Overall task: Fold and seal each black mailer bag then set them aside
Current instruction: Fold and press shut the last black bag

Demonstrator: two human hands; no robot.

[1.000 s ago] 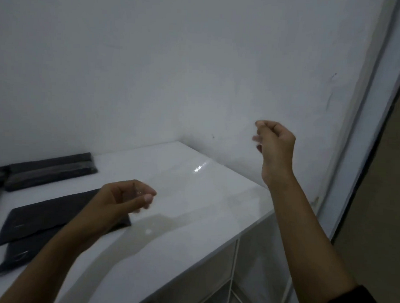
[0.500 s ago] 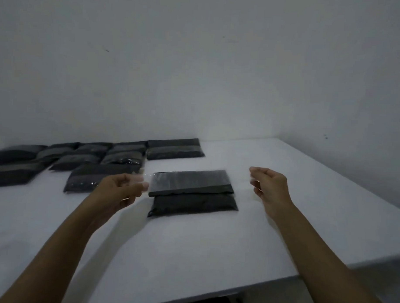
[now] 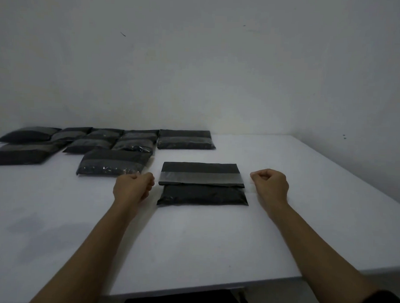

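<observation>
Behind, sealed mailers [image 3: 117, 148], white table [image 3: 191, 241], bare wall [image 3: 197, 60]

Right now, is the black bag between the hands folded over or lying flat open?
Folded: the black bag's top flap lies doubled over it, with a grey strip across.

Black mailer bag [image 3: 202, 195], grey tape band [image 3: 200, 178], white table [image 3: 191, 241].

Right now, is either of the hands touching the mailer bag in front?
No, the left hand and right hand sit beside the front mailer bag, each with a visible gap of white table.
</observation>
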